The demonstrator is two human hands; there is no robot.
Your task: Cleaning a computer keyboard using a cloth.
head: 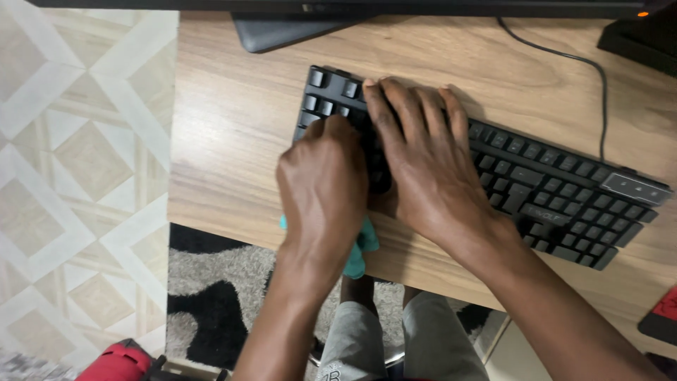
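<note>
Left hand [321, 187] closed on teal cloth [361, 250], right hand [423, 159] open, flat on black keyboard [550, 190].

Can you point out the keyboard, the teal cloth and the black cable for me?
keyboard [557, 190]: head view, on its right-hand keys.
teal cloth [360, 255]: head view, corner hanging below the left hand.
black cable [599, 85]: head view, mid-run on the desk.

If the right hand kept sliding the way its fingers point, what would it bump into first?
The right hand lies flat on the black keyboard, fingers pointing up and away. Past the keyboard's far edge comes bare wooden desk, then probably the dark monitor base, though the depth is hard to judge.
</note>
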